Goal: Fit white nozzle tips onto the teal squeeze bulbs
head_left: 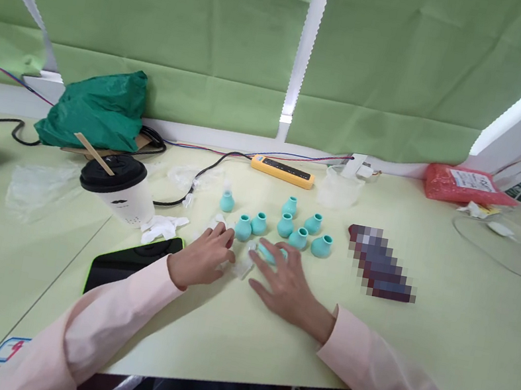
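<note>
Small teal vase-shaped pieces with round openings, one of them a teal vase piece (321,246), stand in a loose group at the table's middle. My left hand (203,255) is low over the table with its fingers curled; what they hold, if anything, is hidden. Between my hands lies a small clear plastic piece (244,265), close to the left fingertips. My right hand (287,287) has its fingers spread, reaching over another teal piece (270,252) that it partly covers. One teal piece with a clear tip (226,200) stands apart at the back left.
Left of my hands are a lidded paper cup (131,202) with a wooden stick, crumpled tissue (164,228) and a black-screened phone (130,265). A yellow power strip (282,172) lies behind. A blurred dark red item (382,265) is at right, with a red package (466,185) beyond.
</note>
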The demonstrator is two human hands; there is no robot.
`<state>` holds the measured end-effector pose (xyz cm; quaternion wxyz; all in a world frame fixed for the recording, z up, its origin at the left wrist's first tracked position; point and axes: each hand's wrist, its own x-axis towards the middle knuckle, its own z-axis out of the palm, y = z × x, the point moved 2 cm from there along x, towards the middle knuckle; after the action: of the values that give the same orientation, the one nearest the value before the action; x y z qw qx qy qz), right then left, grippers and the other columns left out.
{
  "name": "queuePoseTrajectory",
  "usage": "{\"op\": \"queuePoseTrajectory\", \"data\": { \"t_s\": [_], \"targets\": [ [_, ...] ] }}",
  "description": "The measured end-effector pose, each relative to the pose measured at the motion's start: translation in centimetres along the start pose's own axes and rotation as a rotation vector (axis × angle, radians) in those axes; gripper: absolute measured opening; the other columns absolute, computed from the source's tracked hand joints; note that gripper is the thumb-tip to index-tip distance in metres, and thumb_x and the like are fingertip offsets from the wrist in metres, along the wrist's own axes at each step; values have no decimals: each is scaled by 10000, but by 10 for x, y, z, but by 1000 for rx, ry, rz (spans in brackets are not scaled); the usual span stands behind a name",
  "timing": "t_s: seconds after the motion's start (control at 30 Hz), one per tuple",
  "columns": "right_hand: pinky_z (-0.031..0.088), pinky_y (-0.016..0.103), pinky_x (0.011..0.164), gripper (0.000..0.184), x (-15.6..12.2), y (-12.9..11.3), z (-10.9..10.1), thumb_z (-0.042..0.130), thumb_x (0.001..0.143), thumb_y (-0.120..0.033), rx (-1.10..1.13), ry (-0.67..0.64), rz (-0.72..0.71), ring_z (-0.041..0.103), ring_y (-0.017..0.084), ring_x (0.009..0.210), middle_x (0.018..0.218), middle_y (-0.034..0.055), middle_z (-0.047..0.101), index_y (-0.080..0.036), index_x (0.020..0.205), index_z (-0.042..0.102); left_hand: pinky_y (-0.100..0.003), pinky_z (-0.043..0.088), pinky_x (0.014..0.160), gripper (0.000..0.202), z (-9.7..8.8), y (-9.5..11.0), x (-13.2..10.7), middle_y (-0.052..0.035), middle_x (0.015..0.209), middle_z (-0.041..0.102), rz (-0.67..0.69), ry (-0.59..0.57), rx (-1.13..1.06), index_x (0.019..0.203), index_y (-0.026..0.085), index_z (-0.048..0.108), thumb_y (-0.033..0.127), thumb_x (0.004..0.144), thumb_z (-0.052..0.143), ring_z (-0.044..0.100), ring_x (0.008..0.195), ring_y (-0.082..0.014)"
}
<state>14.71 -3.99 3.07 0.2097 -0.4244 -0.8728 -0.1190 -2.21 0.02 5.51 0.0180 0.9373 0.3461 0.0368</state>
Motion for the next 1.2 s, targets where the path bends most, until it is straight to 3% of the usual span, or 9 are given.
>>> {"op": "queuePoseTrajectory", "data": {
  "t_s": [0.1, 0.33, 0.5, 0.63, 0.77, 0.9, 1.0, 1.1, 1.2],
  "targets": [
    [231, 488, 814, 399, 1, -14, 4, 409, 776, -384, -4, -95, -131, 298, 289, 1044, 1279, 58, 299, -265, 1156, 386, -323, 380, 685, 130, 4, 1, 1, -83, 851, 452, -22, 5, 26, 764, 184, 616, 158, 679, 521, 378, 854, -211],
    [234, 429, 758, 194, 1, -9, 13, 390, 801, -249, -37, -122, -42, 336, 264, 984, 1134, 63, 446, -195, 910, 541, -317, 398, 709, 138, 7, -8, 3, -75, 837, 534, 19, 97, -160, 716, 161, 611, 202, 727, 480, 424, 837, -188],
    [240, 369, 651, 282, 1, -4, 4, 415, 776, -315, -17, -134, 37, 376, 238, 850, 940, 98, 486, -198, 1021, 493, -273, 433, 682, 169, 1, -8, 1, -54, 767, 603, -28, 261, -621, 823, 160, 608, 206, 739, 469, 504, 765, -150],
    [221, 345, 611, 265, -1, -4, 1, 388, 791, -283, -83, -169, 40, 377, 230, 809, 812, 93, 496, -169, 1000, 504, -257, 462, 664, 169, 4, 3, 0, -59, 767, 605, -181, 260, -1104, 787, 133, 621, 245, 675, 561, 547, 698, -131],
    [213, 346, 614, 234, -5, -5, 3, 378, 799, -203, -91, -163, 1, 380, 232, 836, 856, 95, 512, -189, 996, 504, -251, 475, 645, 203, 13, 8, 3, -23, 660, 601, -310, 269, -1445, 720, 117, 592, 202, 554, 671, 557, 636, -115],
    [216, 355, 643, 274, -9, -3, 6, 389, 771, -80, -69, -146, -67, 399, 221, 852, 936, 86, 523, -196, 989, 507, -237, 479, 608, 167, 18, 6, 1, -36, 658, 622, -387, 308, -1486, 650, 108, 610, 199, 531, 683, 569, 646, -132],
    [231, 342, 652, 291, -11, 1, 10, 388, 747, -17, -9, -106, -88, 441, 189, 799, 837, 70, 563, -175, 946, 530, -245, 485, 625, 189, 21, 6, 0, -46, 684, 641, -437, 324, -1464, 690, 115, 644, 211, 532, 681, 579, 671, -149],
    [260, 318, 635, 207, -9, 7, 11, 422, 741, -51, 147, 10, -6, 483, 142, 661, 648, 31, 579, -163, 821, 576, -266, 489, 644, 201, 26, 9, 1, -45, 695, 649, -442, 359, -1430, 699, 122, 656, 218, 524, 683, 583, 677, -163],
    [318, 288, 605, 119, -6, 10, 6, 487, 703, -108, 393, 150, 172, 484, 100, 517, 553, 1, 583, -157, 698, 596, -280, 488, 648, 194, 30, 14, 1, -50, 709, 645, -416, 394, -1380, 696, 125, 655, 215, 527, 682, 577, 679, -165]
  ]
}}
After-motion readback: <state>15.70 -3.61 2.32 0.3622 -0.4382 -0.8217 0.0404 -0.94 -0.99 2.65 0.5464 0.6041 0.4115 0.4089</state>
